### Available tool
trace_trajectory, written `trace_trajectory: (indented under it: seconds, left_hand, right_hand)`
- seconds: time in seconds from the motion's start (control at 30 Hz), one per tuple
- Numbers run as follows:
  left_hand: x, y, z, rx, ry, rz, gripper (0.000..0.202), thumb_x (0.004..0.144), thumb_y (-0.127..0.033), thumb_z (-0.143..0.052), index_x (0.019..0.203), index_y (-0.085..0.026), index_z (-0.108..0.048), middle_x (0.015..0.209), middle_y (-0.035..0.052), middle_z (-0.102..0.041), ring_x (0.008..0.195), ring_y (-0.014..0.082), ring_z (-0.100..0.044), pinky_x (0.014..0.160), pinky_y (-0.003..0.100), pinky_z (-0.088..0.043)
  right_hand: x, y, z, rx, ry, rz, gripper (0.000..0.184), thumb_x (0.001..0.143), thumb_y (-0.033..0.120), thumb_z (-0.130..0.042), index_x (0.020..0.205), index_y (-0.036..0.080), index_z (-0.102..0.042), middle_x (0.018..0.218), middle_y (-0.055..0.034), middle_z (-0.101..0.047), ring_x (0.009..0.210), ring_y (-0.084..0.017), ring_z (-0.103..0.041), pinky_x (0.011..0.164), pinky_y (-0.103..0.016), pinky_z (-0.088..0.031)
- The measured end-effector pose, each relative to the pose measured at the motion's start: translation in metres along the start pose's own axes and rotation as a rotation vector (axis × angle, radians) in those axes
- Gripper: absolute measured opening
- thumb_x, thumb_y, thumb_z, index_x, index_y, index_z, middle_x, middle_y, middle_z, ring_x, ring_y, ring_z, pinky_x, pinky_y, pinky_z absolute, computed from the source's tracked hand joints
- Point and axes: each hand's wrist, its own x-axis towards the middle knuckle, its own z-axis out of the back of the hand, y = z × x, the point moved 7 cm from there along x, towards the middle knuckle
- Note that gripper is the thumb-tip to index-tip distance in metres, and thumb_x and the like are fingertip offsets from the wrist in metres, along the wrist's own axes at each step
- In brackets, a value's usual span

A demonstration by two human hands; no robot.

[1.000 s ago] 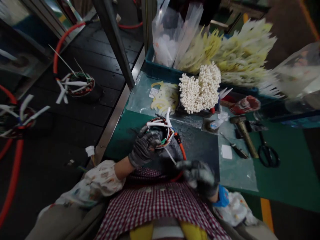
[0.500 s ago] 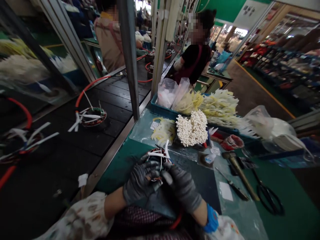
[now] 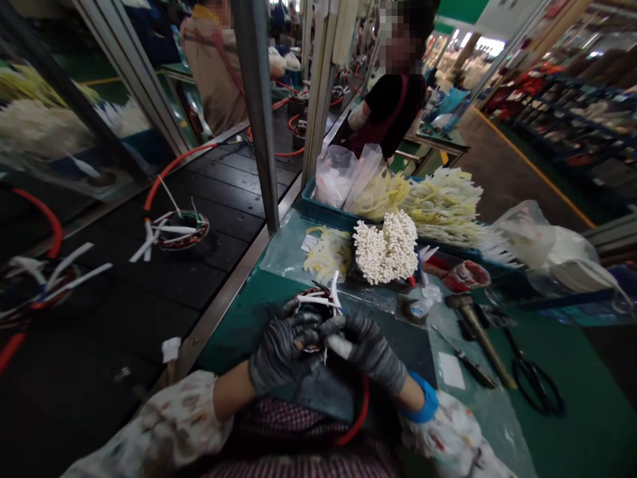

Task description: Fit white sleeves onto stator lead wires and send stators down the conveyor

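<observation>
1. While my left hand (image 3: 283, 352) grasps the near left side of the wire-wound ring (image 3: 318, 305), my right hand (image 3: 371, 350) bends its fingers at the near right edge — whether they pinch a strand, I cannot tell.
2. The ring is right before me, over the dark mat (image 3: 414, 345) on the green bench (image 3: 590, 378) — white sleeves (image 3: 335, 287) across its far side.
3. A red cable (image 3: 361, 413) curves below my right hand.

The gloves (image 3: 371, 352) are grey-striped, the wristband (image 3: 424, 399) blue, the apron (image 3: 286, 413) maroon-and-white checked, the tube (image 3: 361, 413) orange-red, the counter (image 3: 590, 372) green.
</observation>
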Motion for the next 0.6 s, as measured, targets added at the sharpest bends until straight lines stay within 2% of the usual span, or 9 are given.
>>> trace_trajectory:
  seconds: [0.1, 0.17, 0.27, 0.43, 0.53, 0.6]
  left_hand:
    - [0.002, 0.0, 0.003, -0.019, -0.01, 0.022, 0.009, 0.1, -0.033, -0.071, 0.107, -0.031, -0.076, 0.121, -0.0015, -0.088, 0.12, 0.0209, -0.08, 0.136, 0.047, -0.043]
    - [0.003, 0.001, 0.003, 0.018, 0.025, 0.03, 0.007, 0.1, -0.036, -0.073, 0.104, -0.031, -0.076, 0.119, -0.0016, -0.088, 0.12, 0.0221, -0.08, 0.134, 0.047, -0.046]
    - [0.001, 0.003, 0.0, 0.063, 0.094, 0.029, 0.011, 0.098, -0.038, -0.078, 0.107, -0.032, -0.077, 0.121, -0.0015, -0.087, 0.123, 0.0236, -0.079, 0.137, 0.05, -0.042]
    - [-0.001, 0.005, 0.001, 0.06, 0.121, 0.024, 0.016, 0.108, -0.044, -0.072, 0.112, -0.03, -0.079, 0.128, 0.0015, -0.086, 0.122, 0.0222, -0.079, 0.139, 0.046, -0.038]
    - [-0.002, 0.006, -0.002, 0.071, 0.185, 0.041, 0.017, 0.106, -0.045, -0.074, 0.113, -0.031, -0.081, 0.128, 0.0007, -0.086, 0.122, 0.0232, -0.079, 0.141, 0.05, -0.036]
    - [-0.002, 0.006, -0.003, 0.086, 0.189, 0.04, 0.017, 0.104, -0.044, -0.076, 0.114, -0.031, -0.082, 0.127, 0.0015, -0.086, 0.122, 0.024, -0.079, 0.14, 0.05, -0.037]
  right_hand:
    - [0.0, 0.002, 0.008, -0.028, -0.099, 0.013, 0.025, 0.095, 0.046, -0.083, 0.1, 0.023, -0.088, 0.1, -0.0075, -0.09, 0.09, -0.026, -0.085, 0.086, -0.04, -0.071]
    - [0.0, 0.003, 0.009, -0.054, -0.112, 0.022, 0.02, 0.094, 0.042, -0.083, 0.1, 0.024, -0.088, 0.1, -0.0067, -0.091, 0.091, -0.026, -0.085, 0.087, -0.041, -0.071]
    - [-0.001, 0.004, 0.009, -0.072, -0.093, 0.014, 0.017, 0.094, 0.038, -0.083, 0.103, 0.025, -0.089, 0.101, -0.0053, -0.091, 0.091, -0.025, -0.084, 0.086, -0.039, -0.071]
    - [-0.001, 0.009, 0.01, -0.113, -0.091, 0.025, 0.013, 0.096, 0.035, -0.083, 0.103, 0.026, -0.089, 0.099, -0.0033, -0.091, 0.088, -0.024, -0.084, 0.083, -0.038, -0.07]
    - [-0.003, 0.011, 0.01, -0.126, -0.083, 0.034, 0.013, 0.098, 0.035, -0.082, 0.105, 0.026, -0.089, 0.098, -0.003, -0.09, 0.083, -0.023, -0.083, 0.077, -0.036, -0.069]
    - [-0.004, 0.011, 0.009, -0.141, -0.081, 0.051, 0.013, 0.099, 0.034, -0.082, 0.106, 0.026, -0.088, 0.098, -0.0029, -0.09, 0.081, -0.022, -0.082, 0.075, -0.035, -0.069]
